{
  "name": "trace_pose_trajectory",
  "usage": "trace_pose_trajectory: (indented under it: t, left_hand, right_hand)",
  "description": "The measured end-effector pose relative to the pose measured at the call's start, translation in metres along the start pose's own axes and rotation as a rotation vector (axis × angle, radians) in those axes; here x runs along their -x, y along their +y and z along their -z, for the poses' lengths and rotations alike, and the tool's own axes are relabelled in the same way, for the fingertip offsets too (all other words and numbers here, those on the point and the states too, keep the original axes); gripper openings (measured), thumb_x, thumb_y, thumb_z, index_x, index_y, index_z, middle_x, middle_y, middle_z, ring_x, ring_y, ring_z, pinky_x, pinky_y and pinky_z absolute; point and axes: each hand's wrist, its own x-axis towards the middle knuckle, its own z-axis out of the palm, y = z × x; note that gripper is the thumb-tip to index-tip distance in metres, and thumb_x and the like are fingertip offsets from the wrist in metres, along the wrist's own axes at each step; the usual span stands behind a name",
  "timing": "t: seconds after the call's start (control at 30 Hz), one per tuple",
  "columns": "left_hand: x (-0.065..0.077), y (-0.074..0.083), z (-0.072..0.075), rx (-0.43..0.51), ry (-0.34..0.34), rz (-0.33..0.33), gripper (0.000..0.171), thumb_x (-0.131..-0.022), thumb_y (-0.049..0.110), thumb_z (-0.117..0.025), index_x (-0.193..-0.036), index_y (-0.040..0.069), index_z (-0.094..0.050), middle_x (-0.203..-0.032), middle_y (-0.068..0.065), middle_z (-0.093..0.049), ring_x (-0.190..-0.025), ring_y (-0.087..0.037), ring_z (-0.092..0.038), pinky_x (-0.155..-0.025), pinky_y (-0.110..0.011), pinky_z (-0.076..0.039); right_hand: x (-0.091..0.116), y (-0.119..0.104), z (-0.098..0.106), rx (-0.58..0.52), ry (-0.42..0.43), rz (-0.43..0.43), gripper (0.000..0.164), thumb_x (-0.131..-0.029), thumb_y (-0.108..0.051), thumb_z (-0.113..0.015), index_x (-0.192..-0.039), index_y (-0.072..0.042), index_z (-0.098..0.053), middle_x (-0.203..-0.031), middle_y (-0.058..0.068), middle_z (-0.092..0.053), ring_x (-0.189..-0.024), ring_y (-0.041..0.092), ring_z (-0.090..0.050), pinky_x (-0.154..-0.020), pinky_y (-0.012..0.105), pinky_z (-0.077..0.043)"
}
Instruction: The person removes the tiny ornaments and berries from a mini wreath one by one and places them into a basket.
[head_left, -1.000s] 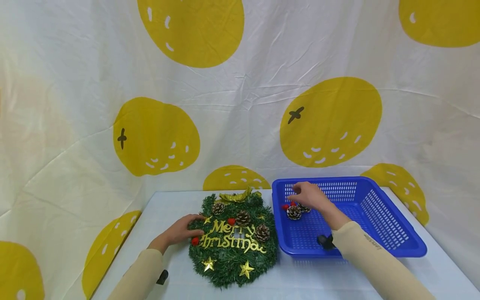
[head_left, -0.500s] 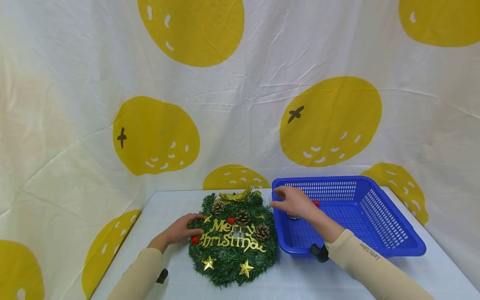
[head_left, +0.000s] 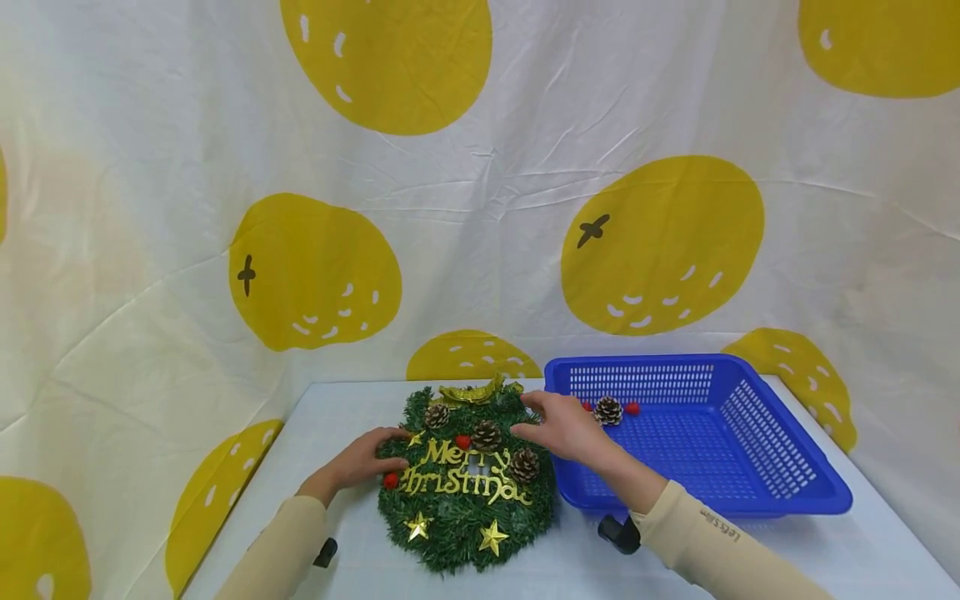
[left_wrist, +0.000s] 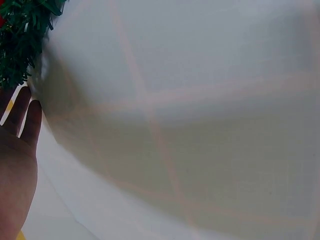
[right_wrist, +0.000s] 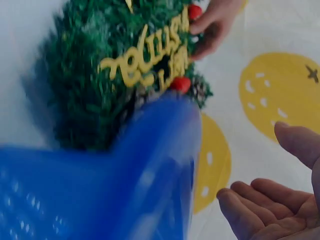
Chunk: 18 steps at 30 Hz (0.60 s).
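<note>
A green Christmas wreath (head_left: 450, 552) lies on the table, bearing gold "Merry Christmas" lettering (head_left: 467, 475), gold stars, red berries, pine cones and a gold bow at the top. My left hand (head_left: 360, 460) rests on its left edge; in the left wrist view, the hand's (left_wrist: 17, 155) fingers look fairly straight beside the greenery. Over the wreath's upper right side is my right hand (head_left: 566, 429), near the blue basket's left rim. The right wrist view shows that hand (right_wrist: 280, 210) with palm visible, thumb apart from the fingers and nothing between them.
Right of the wreath stands a blue plastic basket (head_left: 705, 506), holding pine cones (head_left: 608, 410) and red berries (head_left: 633, 408) in its back left corner. A white cloth with yellow fruit print (head_left: 660, 242) hangs behind the white table (head_left: 352, 404).
My right hand has moved left from above the basket, across its rim, to the wreath's right side. My left hand has stayed on the wreath's left edge.
</note>
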Motion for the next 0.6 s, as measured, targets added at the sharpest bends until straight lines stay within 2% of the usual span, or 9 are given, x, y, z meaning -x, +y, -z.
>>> trace_pose_trajectory:
  t: [0.27,0.5,0.53,0.6]
  left_hand:
    - [0.001,0.002,-0.001,-0.006,-0.003,0.005,0.058,-0.092,0.042,-0.067,-0.137,0.008,-0.054,-0.14,-0.017,-0.052,-0.131,-0.042,-0.043,-0.105,-0.061,-0.035]
    - [0.002,0.005,0.0,0.006,0.003,0.008,0.057,-0.093,0.04,-0.067,-0.138,0.007,-0.054,-0.139,-0.018,-0.051,-0.131,-0.043,-0.043,-0.105,-0.061,-0.034]
    - [0.003,0.005,0.0,0.009,0.005,0.007,0.057,-0.093,0.039,-0.067,-0.138,0.007,-0.054,-0.139,-0.018,-0.051,-0.131,-0.043,-0.043,-0.104,-0.062,-0.034]
    - [0.003,0.006,0.0,0.016,0.007,0.004,0.056,-0.093,0.038,-0.067,-0.138,0.006,-0.054,-0.139,-0.019,-0.051,-0.13,-0.043,-0.043,-0.104,-0.062,-0.035]
  right_hand:
    - [0.006,-0.007,-0.025,-0.097,0.046,0.01,0.06,-0.09,-0.034,-0.072,-0.138,-0.003,-0.054,-0.134,0.015,-0.058,-0.114,0.033,-0.06,-0.091,0.049,-0.051]
    - [0.007,-0.014,-0.047,-0.252,0.182,0.009,0.064,-0.092,-0.039,-0.068,-0.143,-0.006,-0.048,-0.14,0.016,-0.053,-0.12,0.039,-0.056,-0.094,0.052,-0.049]
    - [0.007,-0.015,-0.051,-0.266,0.194,0.004,0.065,-0.092,-0.04,-0.068,-0.144,-0.007,-0.047,-0.136,0.016,-0.057,-0.112,0.04,-0.061,-0.09,0.051,-0.051]
    - [0.009,-0.016,-0.06,-0.266,0.227,0.001,0.065,-0.092,-0.04,-0.068,-0.144,-0.007,-0.047,-0.137,0.016,-0.056,-0.113,0.041,-0.059,-0.09,0.053,-0.05]
